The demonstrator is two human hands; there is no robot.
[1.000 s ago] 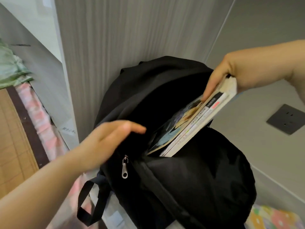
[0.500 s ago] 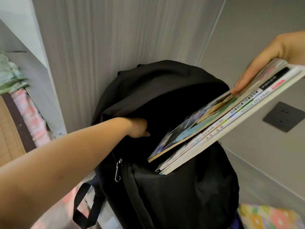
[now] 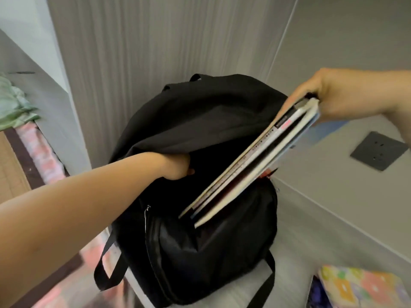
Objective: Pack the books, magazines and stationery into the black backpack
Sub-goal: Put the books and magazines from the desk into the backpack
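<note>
The black backpack (image 3: 200, 241) stands upright in the middle of the frame on a pale, smooth surface (image 3: 222, 292), its back against a grey wall panel (image 3: 155, 52) with fine vertical streaks. To the right of that panel the wall is plain grey with thin seams, and a dark socket plate (image 3: 379, 151) is set into it at the right edge. At the upper left a crumpled green cloth (image 3: 13, 103) lies above pink patterned bedding (image 3: 40, 147) that runs down the left side. A brightly coloured patterned sheet (image 3: 360, 287) shows in the lower right corner. The left hand (image 3: 175, 166) comes in from the lower left, its fingers curled under the upper flap of the backpack's open mouth and gripping it. The right hand (image 3: 329, 96), at the upper right, clamps the top end of a stack of books and magazines (image 3: 255, 161). The stack slants down to the left, and its lower end sits inside the opening. A loose strap (image 3: 109, 263) hangs at the bag's lower left, and a zipper pull (image 3: 146, 208) dangles beside the front seam.
</note>
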